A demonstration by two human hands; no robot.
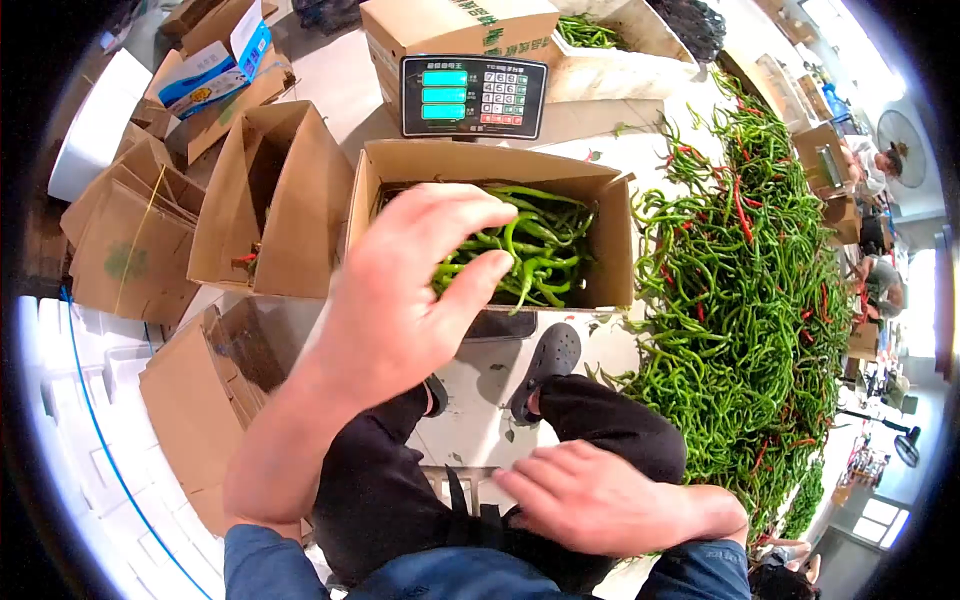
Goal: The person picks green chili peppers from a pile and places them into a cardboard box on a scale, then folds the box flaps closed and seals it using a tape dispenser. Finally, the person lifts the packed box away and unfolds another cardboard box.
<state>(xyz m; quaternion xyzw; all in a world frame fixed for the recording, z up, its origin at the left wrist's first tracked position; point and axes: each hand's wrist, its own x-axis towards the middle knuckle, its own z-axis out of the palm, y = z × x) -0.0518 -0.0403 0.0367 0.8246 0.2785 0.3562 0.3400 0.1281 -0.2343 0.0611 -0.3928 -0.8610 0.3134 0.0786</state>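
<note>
My left hand (400,285) is above the near-left part of an open cardboard box (480,160), its thumb and fingers curved and apart. Long green chili peppers (545,240) lie in that box, partly hidden behind the hand. One light green pepper shows in the gap between thumb and fingertips, apparently lying in the box. Over my lap is my right hand (580,495), smeared by motion, with its fingers loosely bent and no object visible in it. Just behind the box stands a scale display (472,97) with lit screens and a keypad.
A large heap of green chilies (740,330) with some red ones spreads along the right. To the left stand a tall open carton (270,200) and folded cardboard (130,240). Behind the scale are a closed carton (450,25) and a white bin (640,70). People are at far right.
</note>
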